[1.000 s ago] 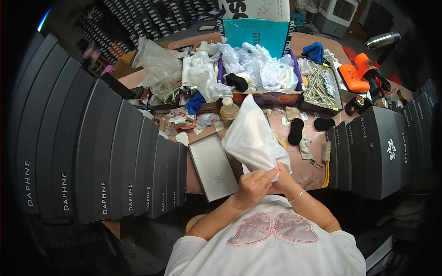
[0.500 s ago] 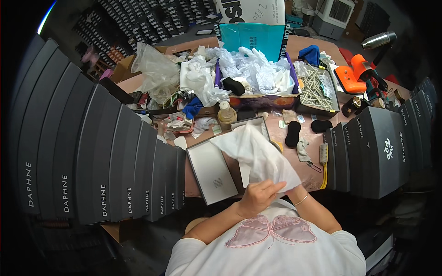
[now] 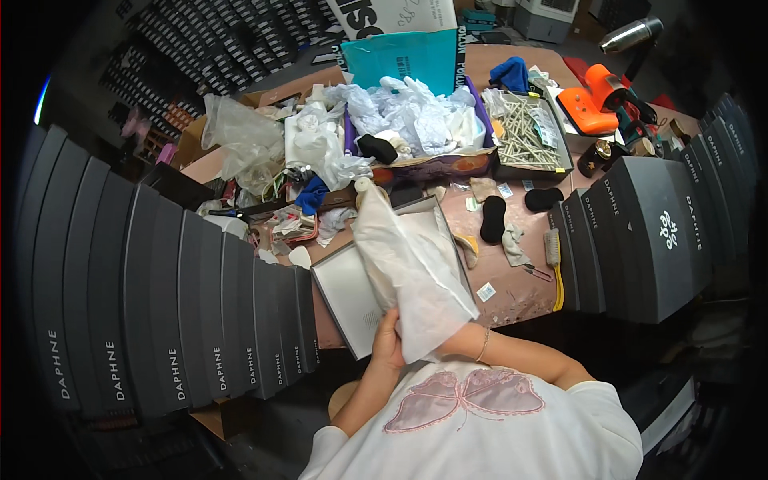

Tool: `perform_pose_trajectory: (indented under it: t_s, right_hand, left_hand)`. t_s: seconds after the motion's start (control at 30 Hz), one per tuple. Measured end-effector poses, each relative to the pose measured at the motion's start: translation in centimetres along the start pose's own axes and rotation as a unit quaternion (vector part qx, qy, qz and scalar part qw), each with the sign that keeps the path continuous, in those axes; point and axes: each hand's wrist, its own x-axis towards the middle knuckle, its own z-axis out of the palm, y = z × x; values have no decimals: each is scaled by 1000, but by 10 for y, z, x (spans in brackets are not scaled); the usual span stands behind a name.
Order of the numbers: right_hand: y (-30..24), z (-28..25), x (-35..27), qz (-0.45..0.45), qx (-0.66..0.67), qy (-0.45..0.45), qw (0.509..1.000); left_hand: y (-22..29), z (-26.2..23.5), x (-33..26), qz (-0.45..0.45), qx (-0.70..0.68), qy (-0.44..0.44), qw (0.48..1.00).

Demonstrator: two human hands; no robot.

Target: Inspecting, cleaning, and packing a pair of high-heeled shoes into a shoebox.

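A thin white bag [image 3: 410, 280], seemingly a dust bag, stretches over an open grey-and-white shoe box [image 3: 438, 210] at the middle of the bench. My left hand [image 3: 387, 342] is closed on its near left edge. The back of my right hand [image 3: 460, 342] disappears into the bag's near end, so its fingers are hidden. Whether that hand grips anything inside does not show. Left of the bag, partly under it, lies the white inside of the box lid [image 3: 340, 276]. The bag's far end reaches the pump bottle [image 3: 364, 184], covering most of it.
Dark shoe boxes are stacked at left [image 3: 148, 296] and right [image 3: 640, 240]. Behind are a purple-edged box of crumpled tissue [image 3: 416, 120] and a tray of white sticks [image 3: 528, 132]. Black oval pads [image 3: 494, 220] and a yellow-handled brush [image 3: 554, 256] lie right of the box.
The bag has shifted left and stretched out further away from me. My left hand has moved from its near right end to its left edge. The whole view has tilted slightly.
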Motion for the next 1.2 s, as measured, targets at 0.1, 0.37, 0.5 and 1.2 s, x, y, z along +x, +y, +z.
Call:
perform_pose_trajectory:
  t_s: [0.1, 0.37, 0.5, 1.2]
  right_hand:
    - [15, 13, -24, -73, 184, 51, 979]
    - [41, 32, 27, 101, 735, 346, 575]
    - [98, 49, 36, 93, 620, 132, 768]
    - [61, 67, -54, 221, 363, 244, 872]
  left_hand:
    - [31, 5, -4, 258, 111, 84, 956]
    - [-12, 19, 10, 385, 596, -55, 702]
    - [16, -39, 79, 357, 695, -15, 625]
    - [69, -52, -58, 107, 387, -191, 896]
